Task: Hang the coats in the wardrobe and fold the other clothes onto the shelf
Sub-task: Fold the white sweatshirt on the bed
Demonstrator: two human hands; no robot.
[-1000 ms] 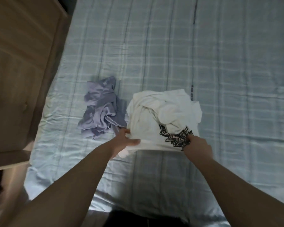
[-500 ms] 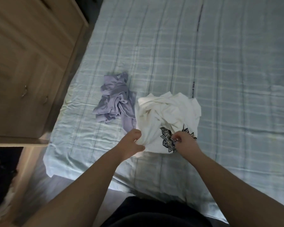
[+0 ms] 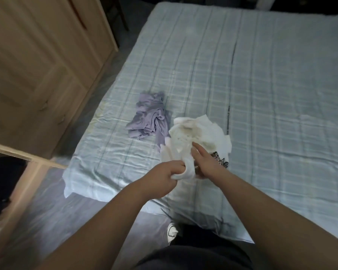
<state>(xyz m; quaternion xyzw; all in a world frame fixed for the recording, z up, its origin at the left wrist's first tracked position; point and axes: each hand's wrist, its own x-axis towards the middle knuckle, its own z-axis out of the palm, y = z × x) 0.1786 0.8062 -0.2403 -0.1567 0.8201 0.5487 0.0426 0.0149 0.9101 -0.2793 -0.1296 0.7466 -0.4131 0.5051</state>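
Clenched with the left hand (image 3: 163, 175) round a rolled edge of the crumpled white cotton T-shirt with a black print (image 3: 203, 131), knuckles up, cloth bulging out past the fist. Reaching into the same cloth with the right hand (image 3: 208, 163), index finger straight and laid on the fabric; cannot tell whether the hidden thumb and other fingers pinch anything. Held close together, both hands, at the near edge of the shirt.

Heaped, not folded, on the near left part of the bed with the pale blue checked sheet (image 3: 261, 94), not far from its corner; print showing just right of the right wrist. Just left of the heap, touching it by 1 trailing strip: a crumpled lilac fabric garment (image 3: 148, 117), also on the sheet.

Left of the bed, across a strip of grey floor (image 3: 66, 211): a light wooden wardrobe (image 3: 37, 65) with 2 small blurred handles on closed doors. Nearer, jutting in from the left edge: a pale wood panel (image 3: 23, 155). At the bottom, by the bed's side: dark trousers (image 3: 193, 254) and the toe of 1 white shoe (image 3: 172, 232).
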